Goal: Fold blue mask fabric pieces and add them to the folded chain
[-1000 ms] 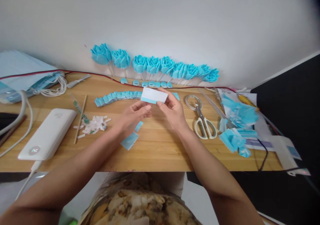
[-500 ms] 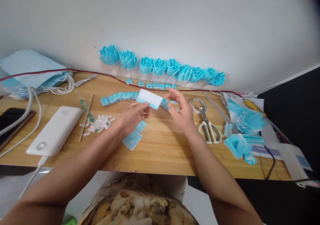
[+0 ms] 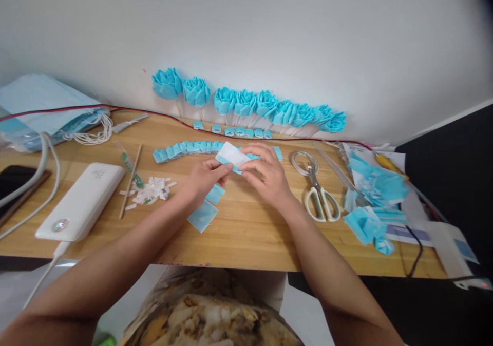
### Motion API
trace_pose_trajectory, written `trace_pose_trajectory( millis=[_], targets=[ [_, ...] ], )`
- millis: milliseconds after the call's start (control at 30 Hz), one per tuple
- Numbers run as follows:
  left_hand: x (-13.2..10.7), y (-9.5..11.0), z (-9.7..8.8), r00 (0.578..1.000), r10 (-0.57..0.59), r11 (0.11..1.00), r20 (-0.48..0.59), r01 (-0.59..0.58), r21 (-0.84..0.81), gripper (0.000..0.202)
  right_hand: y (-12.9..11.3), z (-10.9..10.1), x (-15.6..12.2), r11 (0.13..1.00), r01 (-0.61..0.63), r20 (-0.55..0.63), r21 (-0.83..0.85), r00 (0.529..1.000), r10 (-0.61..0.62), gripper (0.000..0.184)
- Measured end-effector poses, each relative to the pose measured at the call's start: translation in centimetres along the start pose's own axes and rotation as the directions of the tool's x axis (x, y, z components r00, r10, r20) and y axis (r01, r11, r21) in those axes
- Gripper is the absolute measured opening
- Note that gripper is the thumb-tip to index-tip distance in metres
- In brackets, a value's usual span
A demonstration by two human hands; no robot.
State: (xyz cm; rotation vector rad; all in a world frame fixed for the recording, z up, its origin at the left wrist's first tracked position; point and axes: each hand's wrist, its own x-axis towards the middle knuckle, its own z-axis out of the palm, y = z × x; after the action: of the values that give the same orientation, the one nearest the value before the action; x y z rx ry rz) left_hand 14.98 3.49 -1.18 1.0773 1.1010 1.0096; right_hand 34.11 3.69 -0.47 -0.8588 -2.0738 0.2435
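Between my hands is a small rectangle of white and blue mask fabric (image 3: 231, 155), its lower part folded up as a blue band. My left hand (image 3: 210, 178) pinches its lower left edge between thumb and fingers. With thumb and fingertips, my right hand (image 3: 265, 174) grips the right end; that end is partly hidden by the fingers. Below my left hand, blue fabric squares (image 3: 203, 216) lie on the table. Behind the held piece runs a curved row of folded blue petals (image 3: 181, 151), partly covered by the hands.
Blue fabric roses (image 3: 265, 103) on stems lean along the wall. Scissors (image 3: 322, 205), a tape roll (image 3: 304, 162) and blue scraps (image 3: 379, 181) lie right. At left are a white power bank (image 3: 82, 199), white paper bits (image 3: 152, 189), a wooden stick (image 3: 131, 181) and stacked masks (image 3: 46, 104).
My right hand has moved left and closed on the right end of the fabric piece, which has tilted further. My left hand keeps its pinch.
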Motion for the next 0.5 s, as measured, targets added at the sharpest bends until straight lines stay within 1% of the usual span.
trace_pose_trajectory(
  millis=[100,167,267,400,500],
  targets=[
    [-0.2,0.3,0.1,0.999,0.043,0.994,-0.019,-0.040,0.103,0.033,-0.3,0.3,-0.2,0.986,-0.136,-0.022,0.097,0.990,0.138,0.005],
    [-0.3,0.5,0.2,0.999,0.046,0.990,-0.006,-0.044,0.130,0.034,-0.5,0.5,-0.2,0.955,-0.237,-0.030,0.178,0.969,0.246,0.006],
    [-0.4,0.6,0.2,0.999,0.039,0.987,0.010,-0.041,0.158,0.035,-0.7,1.0,-0.3,0.883,-0.350,-0.015,0.313,0.928,0.373,0.008],
    [-0.4,0.4,0.2,0.998,0.054,0.983,0.021,-0.057,0.176,0.036,-0.6,1.4,-0.3,0.777,-0.464,0.027,0.425,0.865,0.501,0.012],
    [-0.4,0.4,0.2,0.998,0.058,0.983,0.035,-0.063,0.171,0.037,-0.4,1.5,-0.3,0.726,-0.502,0.040,0.469,0.834,0.550,0.016]
  ],
)
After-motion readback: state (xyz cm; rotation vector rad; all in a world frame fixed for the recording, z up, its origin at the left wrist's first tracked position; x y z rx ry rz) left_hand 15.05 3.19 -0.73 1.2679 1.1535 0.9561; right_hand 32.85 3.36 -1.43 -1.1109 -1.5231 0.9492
